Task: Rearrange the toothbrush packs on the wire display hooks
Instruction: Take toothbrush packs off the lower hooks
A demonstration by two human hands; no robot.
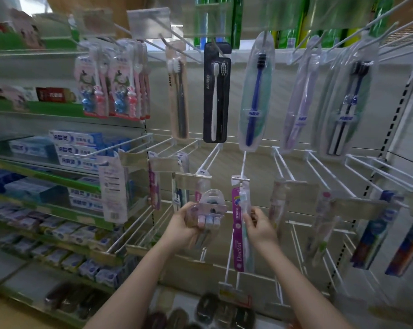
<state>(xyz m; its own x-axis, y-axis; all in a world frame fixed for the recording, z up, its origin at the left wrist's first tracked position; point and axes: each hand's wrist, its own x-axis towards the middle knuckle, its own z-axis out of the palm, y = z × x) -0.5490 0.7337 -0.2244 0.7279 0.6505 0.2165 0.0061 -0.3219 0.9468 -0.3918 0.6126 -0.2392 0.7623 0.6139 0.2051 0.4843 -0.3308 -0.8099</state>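
Observation:
My left hand (pixel 183 225) grips a clear blister pack of toothbrush heads (pixel 209 213), held just left of centre in front of the middle row of white wire hooks. My right hand (pixel 260 225) pinches the purple "Doctor" toothbrush pack (pixel 239 230), which hangs from the tip of a wire hook (pixel 242 169). Above, a black AUBO pack (pixel 216 93), a beige pack (pixel 178 91) and a blue-brush pack (pixel 255 96) hang on the top row. Children's packs (pixel 115 81) hang at upper left.
Several bare wire hooks (pixel 319 172) jut out at middle right. More packs (pixel 371 231) hang at lower right. Toothpaste boxes (pixel 75 148) fill the green-edged shelves on the left. Dark round items (pixel 210 307) lie on the bottom shelf.

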